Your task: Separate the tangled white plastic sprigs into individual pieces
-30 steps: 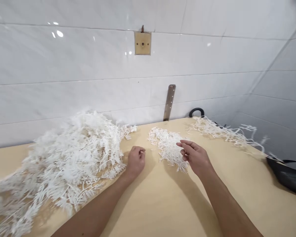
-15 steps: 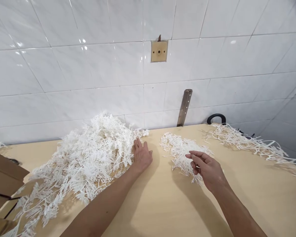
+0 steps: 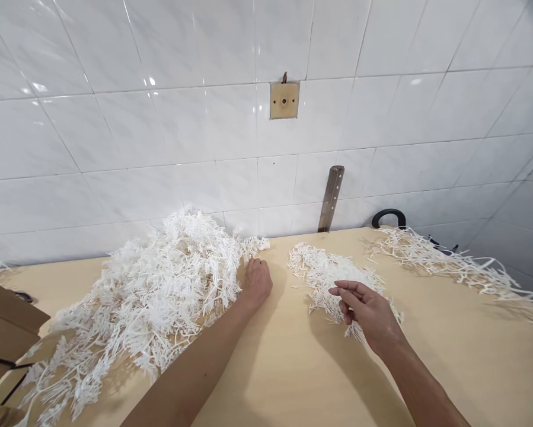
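Mid-frame, the curled left hand [image 3: 258, 281] was by the big white pile [image 3: 168, 284], the bent right hand [image 3: 372, 314] over the small pile [image 3: 322, 270], and I couldn't tell if either gripped anything.

left hand [image 3: 258, 283]: bare, knuckles [image 3: 260, 265] rounded | right hand [image 3: 369, 314]: bare, fingers [image 3: 357, 289] slender and tapering at the tips | left forearm [image 3: 201, 362]: bare as far as the view shows, smooth in outline, broadening away from the hand, one small round mole-like spot [image 3: 205, 375] | right forearm [image 3: 420, 376]: bare as far as visible, slim, likewise broadening
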Tool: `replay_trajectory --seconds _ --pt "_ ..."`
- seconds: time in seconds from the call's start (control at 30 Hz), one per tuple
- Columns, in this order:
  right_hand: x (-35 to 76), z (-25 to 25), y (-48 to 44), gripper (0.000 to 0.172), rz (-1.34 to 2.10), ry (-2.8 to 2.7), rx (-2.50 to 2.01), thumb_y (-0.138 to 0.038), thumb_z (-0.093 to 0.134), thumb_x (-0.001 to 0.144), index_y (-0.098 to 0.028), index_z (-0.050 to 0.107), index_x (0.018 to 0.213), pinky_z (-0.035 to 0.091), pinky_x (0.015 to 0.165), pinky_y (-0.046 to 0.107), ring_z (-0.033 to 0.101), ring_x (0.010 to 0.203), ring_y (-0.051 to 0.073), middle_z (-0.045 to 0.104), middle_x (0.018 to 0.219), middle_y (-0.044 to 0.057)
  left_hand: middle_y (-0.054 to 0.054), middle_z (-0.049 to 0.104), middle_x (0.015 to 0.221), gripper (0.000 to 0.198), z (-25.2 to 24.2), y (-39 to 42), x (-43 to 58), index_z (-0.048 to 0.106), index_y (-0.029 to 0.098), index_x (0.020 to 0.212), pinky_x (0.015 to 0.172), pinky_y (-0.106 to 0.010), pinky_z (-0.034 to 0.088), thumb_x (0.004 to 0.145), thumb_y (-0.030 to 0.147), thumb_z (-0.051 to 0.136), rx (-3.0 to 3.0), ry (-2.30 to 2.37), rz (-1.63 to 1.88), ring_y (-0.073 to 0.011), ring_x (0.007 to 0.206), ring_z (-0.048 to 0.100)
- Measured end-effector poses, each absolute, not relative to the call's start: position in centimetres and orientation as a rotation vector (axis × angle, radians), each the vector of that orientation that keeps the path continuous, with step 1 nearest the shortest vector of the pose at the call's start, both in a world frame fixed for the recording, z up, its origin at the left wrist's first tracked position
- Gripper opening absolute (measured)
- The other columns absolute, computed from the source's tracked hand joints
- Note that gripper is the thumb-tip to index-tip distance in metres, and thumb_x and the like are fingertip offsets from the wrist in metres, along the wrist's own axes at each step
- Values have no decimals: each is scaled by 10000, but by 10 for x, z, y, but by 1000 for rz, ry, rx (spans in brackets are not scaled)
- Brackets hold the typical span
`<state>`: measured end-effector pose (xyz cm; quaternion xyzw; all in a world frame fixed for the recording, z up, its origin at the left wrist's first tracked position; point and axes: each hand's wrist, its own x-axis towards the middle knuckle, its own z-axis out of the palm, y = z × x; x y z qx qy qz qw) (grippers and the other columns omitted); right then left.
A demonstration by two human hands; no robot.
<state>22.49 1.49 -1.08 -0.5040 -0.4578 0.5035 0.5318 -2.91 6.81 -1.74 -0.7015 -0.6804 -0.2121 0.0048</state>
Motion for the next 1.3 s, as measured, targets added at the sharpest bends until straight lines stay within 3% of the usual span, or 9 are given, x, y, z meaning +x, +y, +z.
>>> replay_trajectory --seconds 0.1,0.37,0.63,0.77,0.87,1.07,1.3 --pt "225 -15 16 357 1203 -1111 -1219 -395 754 725 -175 661 991 433 429 264 516 512 111 714 874 79 -163 638 994 397 -16 62 -33 677 135 929 892 -413 415 778 -54 362 -2219 -2113 -673 -288 1025 533" --pt "203 -25 12 337 1186 -1380 -1223 -443 676 802 -201 647 1035 490 434 292 553 535 142 678 803 51 -111 668 978 401 -17 18 -29 683 164 1020 852 -353 441 837 -24 379 -2388 -1963 -758 -248 1000 567" --pt "169 -17 1 382 1128 -1629 -1223 -521 605 828 -221 605 1063 510 411 295 630 626 205 641 759 37 -69 629 781 277 -25 -52 -14 636 161 815 731 -324 457 820 -16 423 -2706 -1503 -920 -199 752 537" --pt "162 -16 2 365 1086 -1770 -1309 -510 524 875 -218 586 1085 470 416 289 568 458 159 620 679 -1 -59 644 848 241 -31 -78 -6 637 171 866 791 -314 473 805 2 476 -2871 -1307 -995 -190 818 565" --pt "156 -18 5 317 892 -1906 -1328 -460 481 901 -205 601 1047 459 472 301 558 466 164 613 639 -4 -56 657 868 240 -35 -87 0 657 183 924 796 -303 485 808 27 517 -2997 -1160 -1031 -187 840 585" --pt "134 -21 19 254 406 -2004 -1203 -321 448 935 -172 602 1072 496 717 357 605 664 174 670 998 87 -76 652 857 295 -24 -83 -4 674 150 960 680 -258 495 792 -15 495 -2850 -1266 -1344 -165 774 600" --pt "107 -29 53 224 273 -2059 -1263 -234 446 940 -175 578 1112 463 688 326 628 734 186 636 1123 105 -91 630 962 426 9 -40 -45 635 173 1039 784 -318 507 794 -79 394 -2555 -1451 -1289 -199 921 574"
